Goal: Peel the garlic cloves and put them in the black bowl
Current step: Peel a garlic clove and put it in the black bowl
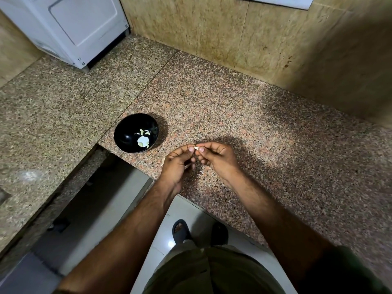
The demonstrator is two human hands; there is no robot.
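Note:
A small pale garlic clove (pixel 196 148) is pinched between the thumbs and fingertips of my left hand (pixel 179 161) and my right hand (pixel 216 157), just above the granite counter (pixel 254 128). The black bowl (pixel 127 137) stands on the counter to the left of my hands, a short gap away. Inside it lie several pale garlic pieces (pixel 143 138); whether they are cloves or skins I cannot tell. Most of the clove is hidden by my fingers.
A white appliance (pixel 70 28) stands at the back left corner against the tiled wall (pixel 212 35). The counter's front edge runs diagonally below my wrists, with a step down at the left. My feet in dark slippers (pixel 180 231) are on the white floor.

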